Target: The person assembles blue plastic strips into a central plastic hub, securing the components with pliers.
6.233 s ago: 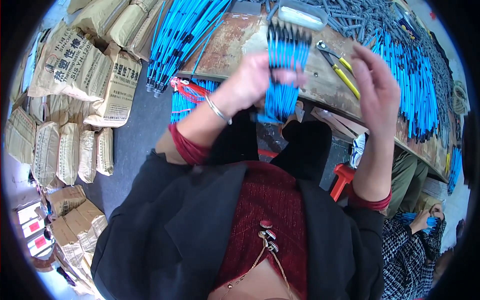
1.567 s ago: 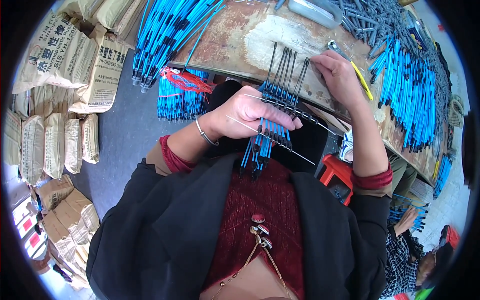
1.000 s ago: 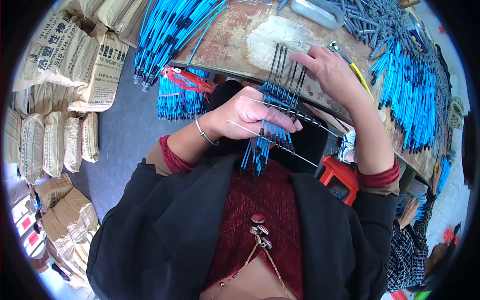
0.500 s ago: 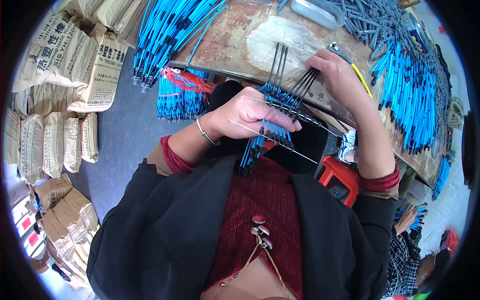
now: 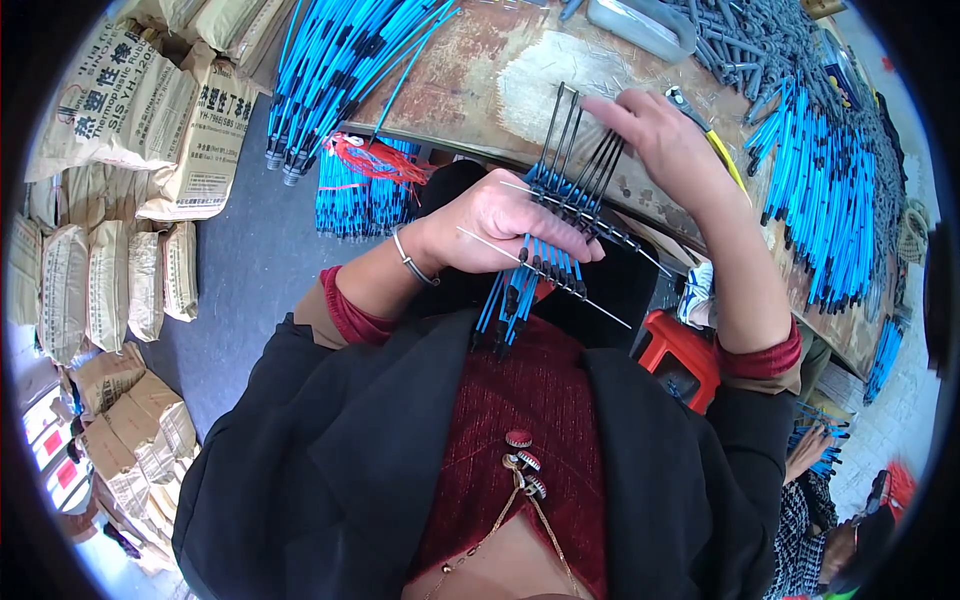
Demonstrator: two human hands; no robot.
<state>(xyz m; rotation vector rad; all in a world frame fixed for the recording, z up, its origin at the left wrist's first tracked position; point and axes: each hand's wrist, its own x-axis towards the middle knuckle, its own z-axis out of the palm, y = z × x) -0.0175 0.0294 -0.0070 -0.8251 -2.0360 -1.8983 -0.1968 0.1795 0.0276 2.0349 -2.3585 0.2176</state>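
Sacks [image 5: 120,110] of tan paper lie stacked on the grey floor [image 5: 250,270] from nine to eleven o'clock. Toward twelve, a heap of blue-and-black rods [image 5: 340,70] hangs over the edge of the worn, rust-stained surface [image 5: 480,70], with a tied bundle [image 5: 365,185] standing below it. A grey tray [image 5: 645,25] sits near the top rim, yellow-handled pliers [image 5: 715,145] lie at one o'clock, and more blue rods [image 5: 820,200] spread along the surface toward three. A red stool [image 5: 680,350] shows under the edge, and another person's hand [image 5: 805,450] appears at four o'clock.

Half a second ago the right hand pinched the rod tips nearer the bunch; now it has lifted slightly toward one o'clock with fingers spread flatter. The left hand has stayed put.

The left hand [image 5: 500,225] is clamped around a fan of blue rods [image 5: 545,255], which sits at the centre of the view; their blue ends stick out below the grip toward six, their black tips above it toward one. The right hand [image 5: 665,145] rests open on those black tips, fingers apart, not closed around them.
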